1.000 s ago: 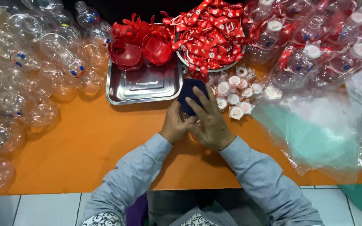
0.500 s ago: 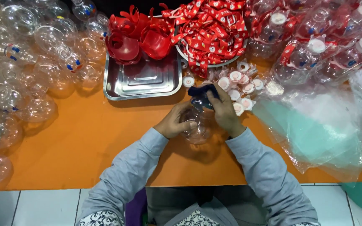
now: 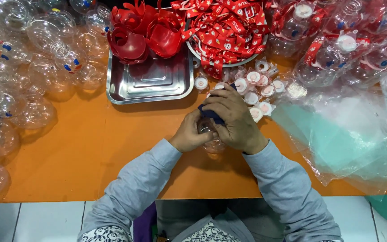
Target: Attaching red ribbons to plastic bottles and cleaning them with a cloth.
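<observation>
At the near middle of the orange tabletop (image 3: 90,152), the left hand (image 3: 189,136) wraps a clear round plastic bottle (image 3: 210,142) while the right hand (image 3: 234,117) presses a dark blue cap (image 3: 209,113) onto its top. Just beyond lie small white lids (image 3: 260,89). Farther off sit a steel tray (image 3: 151,83), red plastic pieces (image 3: 144,33) and red printed straps (image 3: 227,27); clear round bottles (image 3: 23,67) crowd the left.

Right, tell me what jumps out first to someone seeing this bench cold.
The bright orange table catches the eye first, with both hands at its middle: the left hand and the right hand close around a clear plastic bottle with a dark blue piece on top. Behind them a steel tray carries red plastic parts, beside a bowl of red printed straps. Heaps of clear round bottles crowd the left edge.
</observation>
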